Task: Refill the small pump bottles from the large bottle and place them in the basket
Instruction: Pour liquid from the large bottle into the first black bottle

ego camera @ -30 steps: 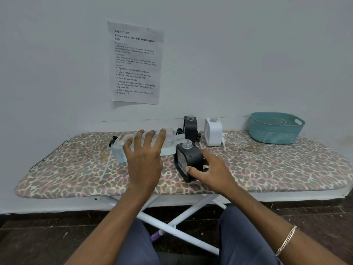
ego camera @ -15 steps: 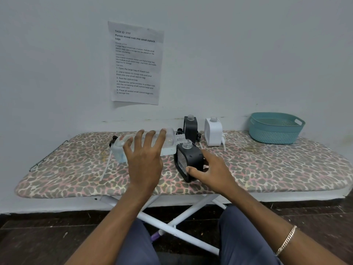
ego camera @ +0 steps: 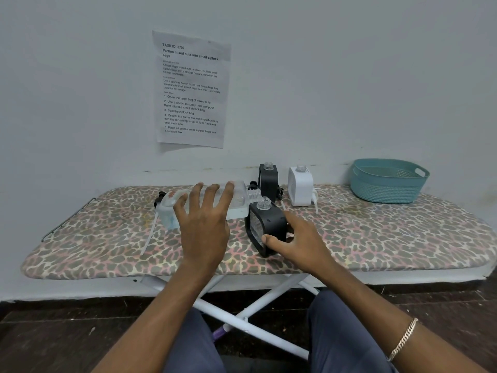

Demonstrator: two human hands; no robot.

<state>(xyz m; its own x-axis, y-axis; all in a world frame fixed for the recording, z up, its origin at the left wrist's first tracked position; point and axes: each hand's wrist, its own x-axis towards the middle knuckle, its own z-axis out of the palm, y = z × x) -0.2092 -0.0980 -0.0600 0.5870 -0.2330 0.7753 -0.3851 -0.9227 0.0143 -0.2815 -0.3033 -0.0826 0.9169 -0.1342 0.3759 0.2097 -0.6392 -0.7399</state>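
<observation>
A large clear bottle lies on its side over the leopard-print board, and my left hand holds it from above with fingers spread across its body. Its open neck points right, just above the mouth of a small black bottle that has no pump. My right hand grips that black bottle, tilted, with the thumb on its front edge. Behind stand a second black bottle and a white bottle, both uncapped. The teal basket sits at the far right.
A loose white pump tube lies on the board left of the large bottle, and a black pump head sits behind it. Another white pump leans by the white bottle. A paper sheet hangs on the wall.
</observation>
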